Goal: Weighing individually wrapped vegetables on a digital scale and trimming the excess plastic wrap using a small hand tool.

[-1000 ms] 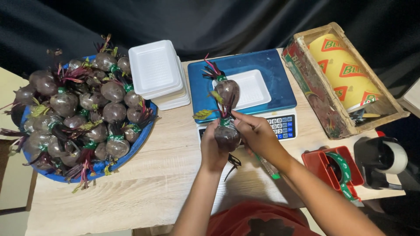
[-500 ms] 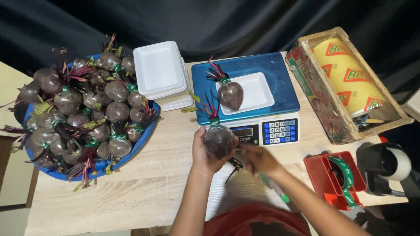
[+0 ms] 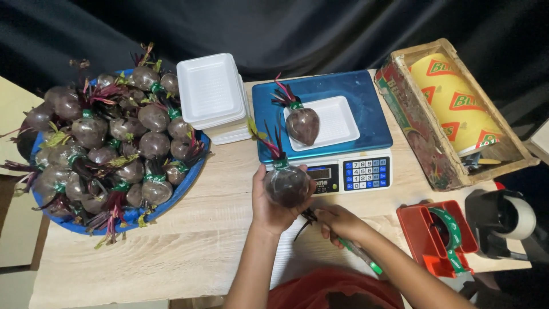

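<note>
My left hand [image 3: 267, 208] grips a dark purple beetroot [image 3: 286, 184] wrapped in clear film, held upright in front of the scale. My right hand [image 3: 338, 223] sits just beside it, low over the table, with a green pen [image 3: 360, 255] in its fingers; the fingertips touch the beetroot's thin root tail. A second wrapped beetroot [image 3: 302, 124] lies on a white foam tray [image 3: 337, 117] on the blue weighing scale [image 3: 366, 109].
A blue basin [image 3: 171, 197] heaped with wrapped beetroots fills the left. A stack of white foam trays [image 3: 210, 91] stands behind. A wooden box with a yellow film roll [image 3: 457, 103] is at right, with a red tape dispenser [image 3: 440, 237] and a black one [image 3: 503, 220] below.
The beetroot in my left hand came down from over the scale toward me. My right hand left its top and dropped to the root end beside it.
</note>
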